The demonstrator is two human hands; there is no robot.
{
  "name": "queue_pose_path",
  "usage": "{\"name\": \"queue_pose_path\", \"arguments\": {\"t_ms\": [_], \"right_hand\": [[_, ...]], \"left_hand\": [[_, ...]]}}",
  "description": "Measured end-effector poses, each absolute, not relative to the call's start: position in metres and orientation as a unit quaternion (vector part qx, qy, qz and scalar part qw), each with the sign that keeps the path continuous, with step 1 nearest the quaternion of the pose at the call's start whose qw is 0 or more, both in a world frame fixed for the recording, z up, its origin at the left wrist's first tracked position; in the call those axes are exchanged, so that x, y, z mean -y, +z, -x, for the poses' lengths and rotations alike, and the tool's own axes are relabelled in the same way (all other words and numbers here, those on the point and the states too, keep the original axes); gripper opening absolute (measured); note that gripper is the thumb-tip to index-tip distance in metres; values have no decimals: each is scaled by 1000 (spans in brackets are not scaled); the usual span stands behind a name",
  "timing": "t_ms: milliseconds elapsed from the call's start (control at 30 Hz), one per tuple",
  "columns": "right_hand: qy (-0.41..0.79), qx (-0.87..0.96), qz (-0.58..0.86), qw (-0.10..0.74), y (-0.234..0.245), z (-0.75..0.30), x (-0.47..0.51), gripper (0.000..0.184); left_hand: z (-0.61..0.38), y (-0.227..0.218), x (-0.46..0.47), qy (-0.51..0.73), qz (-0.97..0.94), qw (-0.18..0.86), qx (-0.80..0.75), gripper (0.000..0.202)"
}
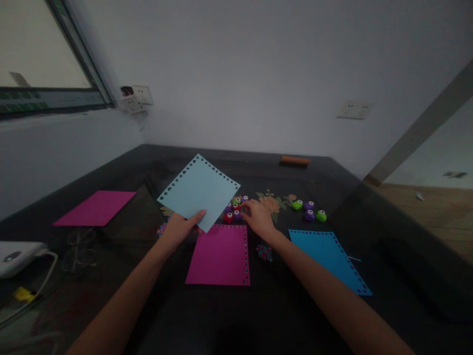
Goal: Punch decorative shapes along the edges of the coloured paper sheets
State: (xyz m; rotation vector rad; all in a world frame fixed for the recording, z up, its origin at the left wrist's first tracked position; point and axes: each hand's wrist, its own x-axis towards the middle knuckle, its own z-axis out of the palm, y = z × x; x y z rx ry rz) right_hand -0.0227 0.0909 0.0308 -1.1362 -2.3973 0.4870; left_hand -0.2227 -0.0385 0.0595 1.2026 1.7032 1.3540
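Observation:
My left hand grips a pale blue sheet of paper by its lower corner, thumb on top. The sheet is raised and turned like a diamond, with small shapes punched along its two far edges. My right hand is at the right side of a cluster of small red, purple and green craft punches, fingers curled into a pinch. What lies between those fingertips is too small to make out. Below the hands is a pink sheet with holes along its top and right edges.
A blue punched sheet lies right, with several more punches beyond it. Small coloured bits are heaped in a pile. Another pink sheet, a white device with cables, and a brown roll are on the dark table.

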Motion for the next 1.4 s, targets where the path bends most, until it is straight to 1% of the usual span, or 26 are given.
{"name": "queue_pose_path", "arguments": {"t_ms": [433, 633, 800, 1067, 1267, 1400], "right_hand": [[187, 867, 401, 227, 27, 32, -97, 11], [180, 869, 403, 225, 16, 32, -91, 18], [145, 875, 408, 218, 30, 42, -93, 20], [90, 892, 419, 142, 40, 75, -107, 19], [76, 896, 425, 101, 43, 84, -108, 31], [75, 893, 431, 103, 45, 89, -108, 36]], "left_hand": [[227, 56, 36, 539, -434, 298, -658, 30], [226, 53, 35, 538, -441, 293, -656, 30], [226, 54, 35, 536, -446, 295, -653, 30], [226, 52, 35, 522, -461, 284, -659, 33], [226, 54, 35, 512, -467, 280, -664, 32], [226, 53, 35, 507, -465, 265, -676, 32]]}}
